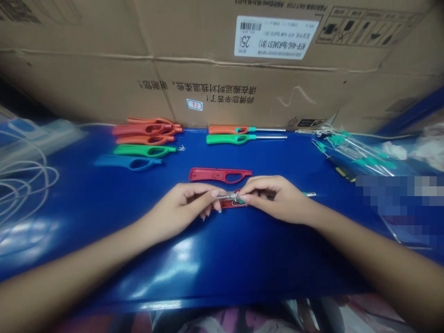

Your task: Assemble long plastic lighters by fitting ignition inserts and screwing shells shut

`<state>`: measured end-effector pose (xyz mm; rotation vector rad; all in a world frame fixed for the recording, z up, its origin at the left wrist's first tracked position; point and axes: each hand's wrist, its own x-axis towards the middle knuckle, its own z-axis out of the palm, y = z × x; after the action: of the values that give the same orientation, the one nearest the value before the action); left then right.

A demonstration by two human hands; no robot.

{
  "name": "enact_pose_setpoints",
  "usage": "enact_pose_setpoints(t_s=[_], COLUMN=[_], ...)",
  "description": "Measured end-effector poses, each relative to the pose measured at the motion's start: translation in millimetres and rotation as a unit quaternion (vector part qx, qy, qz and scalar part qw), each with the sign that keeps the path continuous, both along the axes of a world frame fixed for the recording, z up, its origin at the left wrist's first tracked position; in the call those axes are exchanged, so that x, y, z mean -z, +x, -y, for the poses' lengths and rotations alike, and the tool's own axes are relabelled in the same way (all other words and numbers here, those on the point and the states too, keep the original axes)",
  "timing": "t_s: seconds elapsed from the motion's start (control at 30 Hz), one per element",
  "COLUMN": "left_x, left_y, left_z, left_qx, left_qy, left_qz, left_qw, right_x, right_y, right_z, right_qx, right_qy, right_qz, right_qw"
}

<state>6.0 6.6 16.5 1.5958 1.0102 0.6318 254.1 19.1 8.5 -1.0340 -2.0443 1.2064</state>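
Observation:
My left hand [189,201] pinches a small clear tube [225,196], like a lighter's gas tank, between thumb and fingers. At the tube's right end, my right hand [277,196] has thumb and forefinger pressed together by a whitish tip and thin white wire; what exactly they hold is too small to tell. Under both hands lies a red lighter shell half [231,204], partly covered, with a bit of green in it. A metal nozzle tip [310,194] sticks out past my right hand. Just behind is another red shell half [222,175], inner side up.
Several coloured lighter shells [145,139] are stacked at back left. Orange [225,130] and green [225,138] lighters with metal nozzles lie at back centre. Right are nozzles with green parts [360,150] and a screwdriver [342,171]. A cardboard box [121,69] walls the back; white cable [27,185] coils left.

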Motion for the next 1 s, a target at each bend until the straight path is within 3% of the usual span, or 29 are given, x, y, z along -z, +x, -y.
enact_pose_setpoints(t_s=[0.63, 1.0], left_x=[-3.5, -2.8], left_y=[1.4, 1.8], left_z=[0.8, 0.2], left_qx=[-0.024, -0.018], left_qy=[-0.043, -0.031], left_qz=[0.011, 0.008], left_qw=[0.999, 0.999], right_x=[-1.8, -1.8], right_y=[2.9, 2.9], right_z=[-1.7, -1.1], right_qx=[-0.032, -0.026], right_qy=[0.032, 0.02], right_qz=[0.019, 0.024], right_qw=[0.999, 0.999])
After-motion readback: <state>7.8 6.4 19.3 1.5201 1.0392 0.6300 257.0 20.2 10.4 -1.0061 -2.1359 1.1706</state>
